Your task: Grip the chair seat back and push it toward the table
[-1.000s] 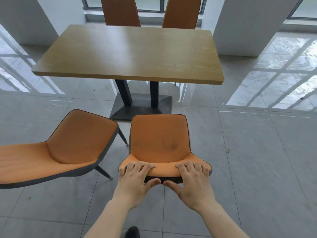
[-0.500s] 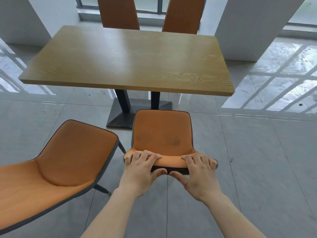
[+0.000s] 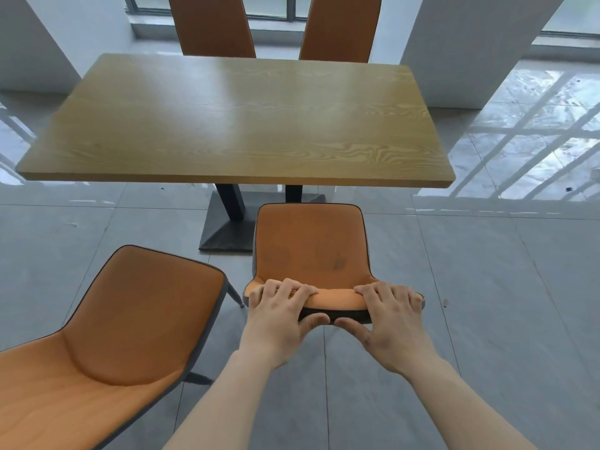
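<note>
both hands, left hand and right hand, grip clamped on orange chair backrest top, facing the wooden table.

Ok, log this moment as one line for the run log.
left hand: grips chair backrest top | right hand: grips same edge | chair: facing table, not under it | second chair: to its left

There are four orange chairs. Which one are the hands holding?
The near chair facing the table: the left hand and right hand grip its backrest top. The other three stand untouched.
</note>
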### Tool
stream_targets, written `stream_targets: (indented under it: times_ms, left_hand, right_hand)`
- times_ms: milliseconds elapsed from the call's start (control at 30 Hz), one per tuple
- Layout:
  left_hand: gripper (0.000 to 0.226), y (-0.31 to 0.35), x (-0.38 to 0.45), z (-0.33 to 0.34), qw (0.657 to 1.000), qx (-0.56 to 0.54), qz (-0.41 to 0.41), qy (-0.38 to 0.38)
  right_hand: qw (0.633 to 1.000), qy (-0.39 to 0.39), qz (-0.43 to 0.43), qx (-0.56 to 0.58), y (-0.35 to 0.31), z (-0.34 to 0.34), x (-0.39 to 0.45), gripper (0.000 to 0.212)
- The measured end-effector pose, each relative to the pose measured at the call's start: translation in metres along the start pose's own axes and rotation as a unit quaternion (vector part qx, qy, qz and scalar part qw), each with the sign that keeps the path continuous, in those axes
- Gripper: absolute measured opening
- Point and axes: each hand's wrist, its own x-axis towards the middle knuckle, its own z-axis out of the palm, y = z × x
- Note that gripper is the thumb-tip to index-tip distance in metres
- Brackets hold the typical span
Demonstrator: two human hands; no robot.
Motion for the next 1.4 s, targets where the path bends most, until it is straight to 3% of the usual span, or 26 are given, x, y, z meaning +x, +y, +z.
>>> stream_targets:
  times_ms: [233,467,567,900,1100,1233,1400]
  left_hand:
    - [0.052,0.022,0.009,0.004,1.0,-0.011,-0.018,0.014]
    - [0.062,0.024,0.009,0.001,1.0,0.005,-0.028,-0.009]
    - [0.063,0.03,0.003,-0.002,0.999,0.002,-0.04,-0.021]
    - [0.069,-0.04,-0.073,-0.041,0.997,0.033,-0.07,-0.022]
    - [0.07,-0.15,-0.154,-0.073,0.996,0.032,-0.084,-0.006]
    - [0.073,-0.245,-0.216,-0.097,0.997,0.033,-0.072,0.019]
    - [0.08,-0.364,-0.298,-0.127,0.998,0.048,-0.051,0.0]
  right_hand:
    - [1.0,-0.029,-0.012,0.0,0.022,-0.012,0.012,0.102]
    - [0.999,-0.038,-0.016,-0.007,0.025,-0.013,0.01,0.097]
    - [0.998,-0.059,-0.001,-0.026,0.022,-0.016,0.007,0.104]
    - [0.999,-0.026,0.011,0.026,-0.06,-0.018,-0.035,0.101]
    - [0.998,-0.041,-0.005,0.044,-0.193,-0.011,-0.062,0.109]
    - [0.998,-0.042,0.01,0.041,-0.309,0.002,-0.086,0.1]
    - [0.996,-0.058,0.031,0.056,-0.452,0.025,-0.134,0.1]
